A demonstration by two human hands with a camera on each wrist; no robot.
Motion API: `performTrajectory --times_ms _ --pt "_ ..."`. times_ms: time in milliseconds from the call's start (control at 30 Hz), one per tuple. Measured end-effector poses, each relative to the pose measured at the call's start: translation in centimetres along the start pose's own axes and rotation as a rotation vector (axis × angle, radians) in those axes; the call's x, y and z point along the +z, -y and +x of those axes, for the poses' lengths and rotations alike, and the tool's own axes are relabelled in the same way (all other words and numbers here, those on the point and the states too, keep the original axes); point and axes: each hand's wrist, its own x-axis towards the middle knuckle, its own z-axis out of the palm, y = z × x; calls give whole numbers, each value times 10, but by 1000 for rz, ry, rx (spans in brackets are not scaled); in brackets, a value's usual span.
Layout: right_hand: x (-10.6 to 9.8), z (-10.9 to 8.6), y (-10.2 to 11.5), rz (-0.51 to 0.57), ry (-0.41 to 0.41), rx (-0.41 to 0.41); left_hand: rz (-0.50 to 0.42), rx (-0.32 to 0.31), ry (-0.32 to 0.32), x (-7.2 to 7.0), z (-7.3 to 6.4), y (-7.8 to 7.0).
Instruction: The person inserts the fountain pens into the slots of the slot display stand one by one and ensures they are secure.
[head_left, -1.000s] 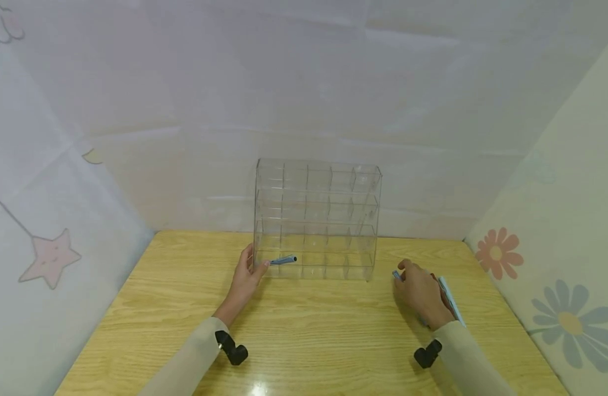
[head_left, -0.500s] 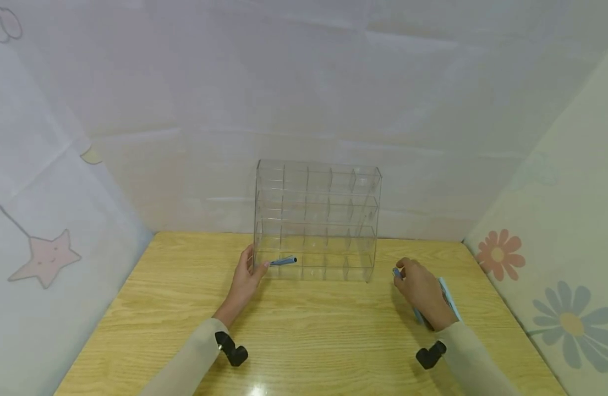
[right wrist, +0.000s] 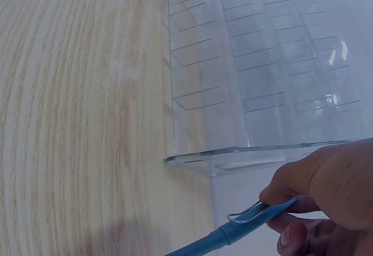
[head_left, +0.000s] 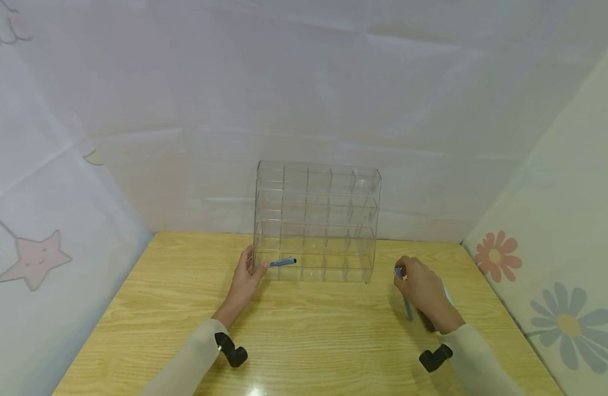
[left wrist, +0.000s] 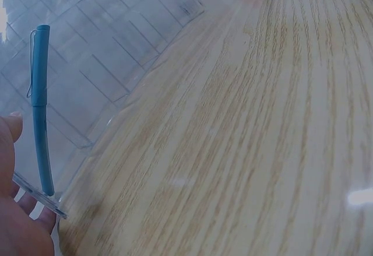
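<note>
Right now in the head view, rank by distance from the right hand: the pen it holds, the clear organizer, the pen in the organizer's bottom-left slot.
1. The pen gripped by the right hand.
2. The clear organizer, to its left; the near right corner is closest.
3. The slotted pen, far left, by the left hand.

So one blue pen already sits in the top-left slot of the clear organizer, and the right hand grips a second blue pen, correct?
Not quite. The blue pen in the organizer sits in the bottom-left slot of the clear organizer, by the left hand, as the head view shows. The rest holds: the right hand grips a second blue pen.
</note>
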Motion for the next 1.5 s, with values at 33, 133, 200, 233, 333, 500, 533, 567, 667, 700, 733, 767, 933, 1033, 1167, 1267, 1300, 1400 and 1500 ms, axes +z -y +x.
performTrajectory --times_ms 33,133,200,233,333,500,533,567,667,700,733,767,933,1033,1167,1267,1300,1400,1500 --pt "-2 -1 1 3 -2 1 2 -4 -1 0 0 0" --pt "-6 -3 4 6 -9 -1 12 -6 1 0 1 2" --pt "-9 -4 6 5 -18 -6 11 -10 -3 1 1 3" --pt "-11 -5 7 4 -21 -10 11 -9 -5 1 1 3" --pt "-14 -6 9 0 -27 -20 12 -1 -9 1 1 4" --pt "-18 -7 12 11 -46 -34 16 1 -12 1 -1 4" --pt "-18 -8 12 13 -51 -37 17 -2 -11 1 -1 4" --pt "-19 -8 12 11 -56 -41 16 -4 -11 1 -1 4" --pt "-20 -9 14 15 -62 -52 16 -8 -6 1 -2 3" --pt "-20 -10 14 17 -63 -55 15 -9 -4 1 -3 3" --pt "-20 -10 14 18 -63 -57 14 -11 -3 1 -3 3" --pt "-20 -10 15 21 -65 -60 13 -10 -2 1 -3 4" --pt "-22 -10 18 28 -83 -75 11 -5 1 1 -3 3" --pt "-24 -10 20 32 -91 -79 10 0 2 0 -2 2" --pt "-28 -9 23 43 -95 -85 10 0 6 -1 -2 0" --pt "-30 -8 26 55 -94 -92 16 0 7 -1 0 0" --pt "-31 -8 27 60 -92 -94 19 1 7 -1 0 0" --pt "-33 -8 29 77 -93 -97 20 6 6 -1 0 0" --pt "-34 -8 30 96 -96 -96 15 6 5 0 -1 -2"
